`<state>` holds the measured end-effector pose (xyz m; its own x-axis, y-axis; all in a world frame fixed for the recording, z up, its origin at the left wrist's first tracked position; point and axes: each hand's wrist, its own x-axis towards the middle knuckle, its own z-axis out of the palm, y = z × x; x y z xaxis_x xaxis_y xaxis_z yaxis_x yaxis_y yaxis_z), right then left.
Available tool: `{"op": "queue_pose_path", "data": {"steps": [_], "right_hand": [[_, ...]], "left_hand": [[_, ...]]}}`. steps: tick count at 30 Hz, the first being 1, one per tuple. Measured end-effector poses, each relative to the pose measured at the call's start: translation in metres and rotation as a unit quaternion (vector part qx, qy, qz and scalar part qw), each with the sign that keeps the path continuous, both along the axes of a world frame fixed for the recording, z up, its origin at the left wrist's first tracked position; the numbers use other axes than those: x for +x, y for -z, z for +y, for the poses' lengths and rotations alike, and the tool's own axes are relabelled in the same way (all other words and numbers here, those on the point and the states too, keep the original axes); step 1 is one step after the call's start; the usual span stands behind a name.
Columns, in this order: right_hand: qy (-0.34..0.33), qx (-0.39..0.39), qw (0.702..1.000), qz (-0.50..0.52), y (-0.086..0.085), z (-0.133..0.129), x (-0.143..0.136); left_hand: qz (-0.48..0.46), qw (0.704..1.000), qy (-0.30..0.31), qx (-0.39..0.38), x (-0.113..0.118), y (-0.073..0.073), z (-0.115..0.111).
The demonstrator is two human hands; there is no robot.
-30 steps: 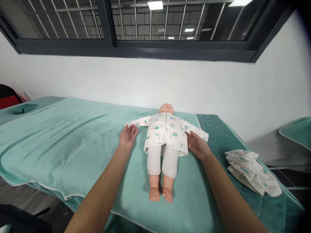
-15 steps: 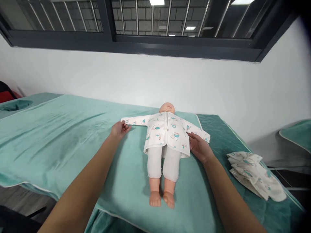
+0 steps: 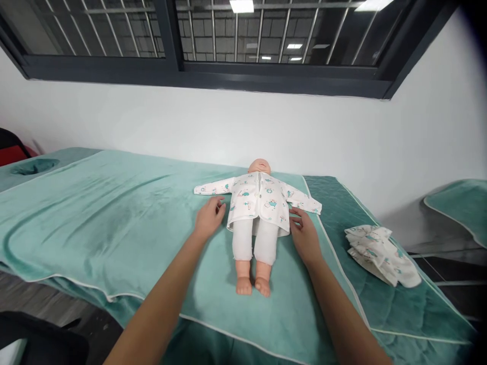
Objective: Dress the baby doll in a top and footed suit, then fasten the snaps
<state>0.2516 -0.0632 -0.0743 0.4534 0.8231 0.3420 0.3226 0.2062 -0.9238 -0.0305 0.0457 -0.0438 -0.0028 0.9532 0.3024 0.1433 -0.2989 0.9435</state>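
Observation:
A baby doll (image 3: 243, 278) lies on its back on the green sheet (image 3: 144, 243), feet toward me. It wears a white printed jacket (image 3: 245, 196), its front panels together, and white trousers (image 3: 265, 243). Both jacket sleeves stretch out sideways. My left hand (image 3: 211, 215) is beside the jacket's left side, just below the sleeve, fingers slightly curled and apart, holding nothing. At the jacket's right edge, below the other sleeve, my right hand (image 3: 304, 234) has its fingers apart and touches or nearly touches the cloth.
Folded printed cloth (image 3: 382, 253) lies on the darker green quilted cover (image 3: 403, 309) at the right. Behind the bed stand a white wall and a dark window frame (image 3: 213, 76). A black object (image 3: 41, 337) is at the lower left.
My left hand has let go of the sleeve's cuff and moved right, toward the jacket's body. My right hand remains by the jacket's right edge. The view has shifted slightly.

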Motion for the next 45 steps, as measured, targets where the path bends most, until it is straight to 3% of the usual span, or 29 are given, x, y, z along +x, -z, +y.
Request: {"op": "queue_pose_path", "data": {"steps": [5,11,15,21,25,30,35,38,41,43,45], "right_hand": [[-0.03,0.017,0.995,-0.096,0.003,-0.036,-0.015],[0.017,-0.05,0.971,-0.234,0.006,-0.039,-0.021],[0.045,-0.08,0.973,-0.212,0.008,-0.036,-0.019],[0.098,-0.064,0.972,-0.202,0.01,-0.04,-0.017],[0.114,-0.031,0.966,-0.229,0.008,-0.039,-0.019],[0.075,0.066,0.965,-0.244,-0.008,-0.029,-0.018],[0.006,0.076,0.954,-0.289,-0.031,-0.011,-0.032],[0.001,0.044,0.978,-0.205,-0.032,-0.002,-0.045],[0.027,0.028,0.999,0.0,-0.024,0.005,-0.052],[0.026,0.051,0.983,0.173,-0.018,0.007,-0.051],[0.011,0.085,0.945,0.314,-0.015,0.008,-0.044]], "left_hand": [[0.046,0.997,0.051,0.032,0.002,0.006,-0.045],[0.188,0.974,0.066,0.104,0.007,0.012,-0.069],[0.189,0.977,0.029,0.09,0.014,0.009,-0.074],[0.159,0.983,0.031,0.081,0.019,0.008,-0.078],[0.16,0.98,0.016,0.117,0.02,0.008,-0.073],[0.101,0.981,0.029,0.163,0.038,-0.005,-0.064],[0.009,0.995,0.045,0.093,0.062,-0.01,-0.057],[-0.148,0.988,0.035,0.002,0.063,0.0,-0.053],[-0.278,0.959,0.019,-0.054,0.055,0.009,-0.048],[-0.364,0.929,0.03,-0.065,0.051,0.011,-0.045],[-0.428,0.9,0.048,-0.072,0.049,0.01,-0.044]]}}
